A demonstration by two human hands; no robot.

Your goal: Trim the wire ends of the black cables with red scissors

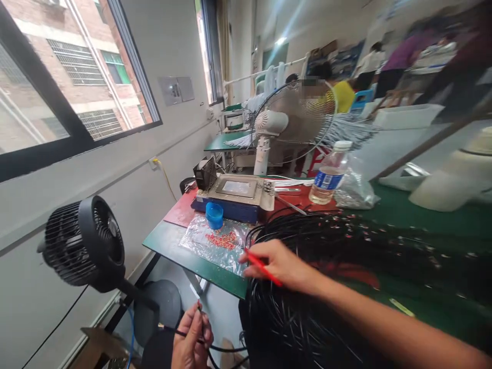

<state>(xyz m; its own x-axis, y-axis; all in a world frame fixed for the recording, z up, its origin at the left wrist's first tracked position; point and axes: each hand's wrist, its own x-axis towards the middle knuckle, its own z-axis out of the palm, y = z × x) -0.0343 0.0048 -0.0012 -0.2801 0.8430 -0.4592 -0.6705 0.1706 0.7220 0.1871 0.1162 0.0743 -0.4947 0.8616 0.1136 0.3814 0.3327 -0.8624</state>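
Note:
Low in front of me, my left hand (pixel 192 333) pinches the end of a black cable (pixel 226 350), its tip pointing up between thumb and fingers. My right hand (pixel 282 266) is closed around a slim red pen-shaped tool (pixel 265 269); its exact kind is unclear. That hand is over the table edge, beside a large bundle of black cables (pixel 284 312). Just left of it, small red and yellowish pieces (pixel 223 240) lie scattered on a clear plastic sheet (pixel 196 236). A blue cup (pixel 214 215) stands on the sheet's far side.
Behind the cup sits a blue-sided hot-plate-like device (pixel 230 209) with a small black fan (pixel 205 174). A labelled bottle (pixel 326 179) and a plastic bag (pixel 355 189) stand right of it. A black fan (pixel 84 246) is at left, a white fan (pixel 265 125) farther back. People work behind.

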